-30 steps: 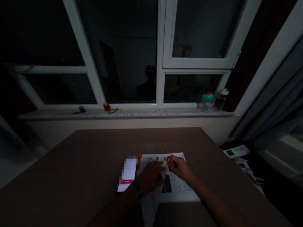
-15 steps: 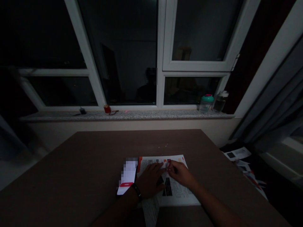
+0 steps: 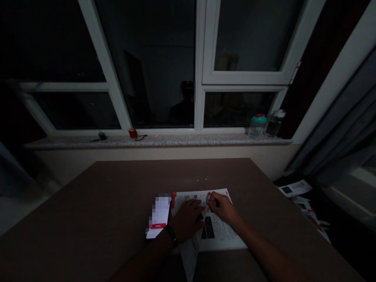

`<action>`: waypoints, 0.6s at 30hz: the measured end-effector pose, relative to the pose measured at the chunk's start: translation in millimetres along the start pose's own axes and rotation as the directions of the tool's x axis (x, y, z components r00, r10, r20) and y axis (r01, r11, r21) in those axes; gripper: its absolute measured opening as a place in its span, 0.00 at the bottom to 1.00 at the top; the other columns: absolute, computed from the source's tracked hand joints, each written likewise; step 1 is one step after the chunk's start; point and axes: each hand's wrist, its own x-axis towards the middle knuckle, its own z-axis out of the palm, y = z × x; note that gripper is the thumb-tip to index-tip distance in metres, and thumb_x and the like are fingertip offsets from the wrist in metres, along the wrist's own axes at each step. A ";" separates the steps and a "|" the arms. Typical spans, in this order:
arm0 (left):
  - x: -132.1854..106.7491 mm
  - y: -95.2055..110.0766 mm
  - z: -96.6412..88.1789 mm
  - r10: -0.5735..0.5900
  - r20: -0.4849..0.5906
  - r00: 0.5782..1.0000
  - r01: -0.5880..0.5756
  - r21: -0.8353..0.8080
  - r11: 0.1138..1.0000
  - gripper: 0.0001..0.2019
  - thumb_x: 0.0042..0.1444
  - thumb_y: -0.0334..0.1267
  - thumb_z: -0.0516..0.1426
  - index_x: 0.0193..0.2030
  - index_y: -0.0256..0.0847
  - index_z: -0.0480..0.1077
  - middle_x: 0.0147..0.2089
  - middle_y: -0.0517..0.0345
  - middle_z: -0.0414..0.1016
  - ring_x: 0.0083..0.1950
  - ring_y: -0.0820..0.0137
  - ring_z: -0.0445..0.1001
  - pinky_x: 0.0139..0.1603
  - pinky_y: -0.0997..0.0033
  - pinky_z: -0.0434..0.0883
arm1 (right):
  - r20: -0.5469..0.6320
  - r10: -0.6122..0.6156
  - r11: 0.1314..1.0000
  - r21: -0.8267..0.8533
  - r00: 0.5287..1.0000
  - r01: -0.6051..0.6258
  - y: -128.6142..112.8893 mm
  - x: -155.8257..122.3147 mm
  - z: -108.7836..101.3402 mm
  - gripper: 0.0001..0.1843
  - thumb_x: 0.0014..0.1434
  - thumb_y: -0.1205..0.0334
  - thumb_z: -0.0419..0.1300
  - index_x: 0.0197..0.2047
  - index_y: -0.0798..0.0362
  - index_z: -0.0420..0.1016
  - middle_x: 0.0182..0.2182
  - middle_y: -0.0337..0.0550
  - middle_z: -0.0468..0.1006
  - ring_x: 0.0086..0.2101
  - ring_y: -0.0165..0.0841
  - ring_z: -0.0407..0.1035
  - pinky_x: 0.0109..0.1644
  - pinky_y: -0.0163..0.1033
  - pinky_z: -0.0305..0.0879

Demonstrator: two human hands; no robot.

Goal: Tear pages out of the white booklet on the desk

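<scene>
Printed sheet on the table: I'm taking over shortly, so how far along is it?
Done: the printed sheet lies flat over a second sheet. In hand: the left hand presses it; the right hand pinches a small reddish item near its top edge. Left: its lower part looks unmarked, though the dim light hides detail.

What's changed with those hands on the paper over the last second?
The right hand has moved slightly up the printed sheet, its fingers near the top edge; no clear grasp or release. The left hand stayed flat on the sheet, beside the phone.
</scene>
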 end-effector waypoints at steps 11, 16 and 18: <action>-0.1 -3.3 0.0 -0.005 0.042 0.999 0.005 -0.014 1.000 0.23 0.57 0.40 0.60 0.59 0.45 0.63 0.66 0.51 0.60 0.66 0.56 0.57 0.64 0.50 0.56 | 0.181 -0.067 0.997 -0.021 0.981 0.072 -11.5 -11.5 0.0 0.06 0.51 0.70 0.59 0.27 0.52 0.66 0.22 0.33 0.69 0.24 0.27 0.63 0.29 0.29 0.57; 0.0 -3.9 0.7 -0.011 0.039 0.999 0.012 -0.016 1.000 0.24 0.58 0.42 0.60 0.61 0.47 0.62 0.66 0.52 0.60 0.66 0.55 0.57 0.63 0.50 0.57 | 0.115 -0.016 1.000 -0.015 0.993 0.018 -9.7 -5.5 -0.4 0.05 0.52 0.70 0.59 0.27 0.52 0.66 0.22 0.33 0.68 0.24 0.27 0.63 0.28 0.29 0.56; 0.2 -3.3 -0.7 -0.008 0.049 0.999 0.010 -0.022 1.000 0.24 0.58 0.42 0.60 0.61 0.47 0.62 0.66 0.52 0.59 0.66 0.55 0.57 0.63 0.50 0.57 | 0.051 0.014 1.000 -0.005 0.999 -0.014 -6.9 -0.6 -1.6 0.06 0.52 0.69 0.58 0.27 0.52 0.65 0.22 0.33 0.68 0.24 0.27 0.62 0.28 0.29 0.56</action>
